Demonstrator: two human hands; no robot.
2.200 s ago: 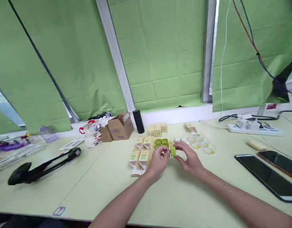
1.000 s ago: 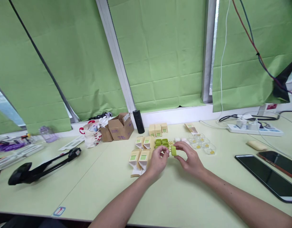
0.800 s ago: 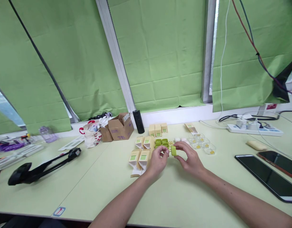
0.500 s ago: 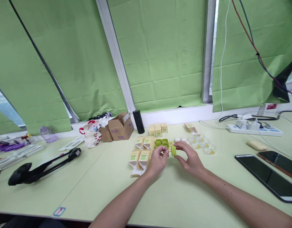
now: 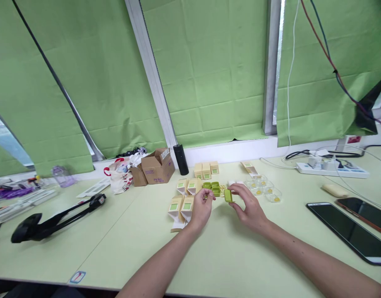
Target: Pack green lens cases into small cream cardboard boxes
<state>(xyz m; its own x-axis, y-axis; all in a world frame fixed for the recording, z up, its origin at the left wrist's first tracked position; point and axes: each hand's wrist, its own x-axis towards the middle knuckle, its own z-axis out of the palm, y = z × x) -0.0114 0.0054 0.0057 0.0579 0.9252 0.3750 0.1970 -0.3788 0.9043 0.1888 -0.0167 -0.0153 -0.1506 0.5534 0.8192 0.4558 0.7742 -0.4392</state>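
My right hand (image 5: 248, 207) pinches a small green box (image 5: 228, 195) between thumb and fingers, a little above the table. The box is tilted, and a flap or edge shows at its lower right. To the left of it, my left hand (image 5: 202, 207) has its fingertips curled together; whatever they may hold is too small to make out. Just behind my left hand are several open green boxes (image 5: 215, 185), with small yellow pieces (image 5: 223, 188) beside them. Open cardboard cartons (image 5: 188, 205) with green windows stand against the left hand's side.
Clear plastic cups (image 5: 273, 195) with yellow bits lie to the right, near white pieces (image 5: 235, 183). Closed small cartons (image 5: 206, 170) stand behind. Farther out are a black cylinder (image 5: 180, 159), a brown box (image 5: 158, 167), a power strip (image 5: 333, 169), a phone (image 5: 348, 229) and a black headset (image 5: 58, 219).
My left hand has drawn away to the left from the green box. The box has turned a little in my right hand, which has stayed in nearly the same place.
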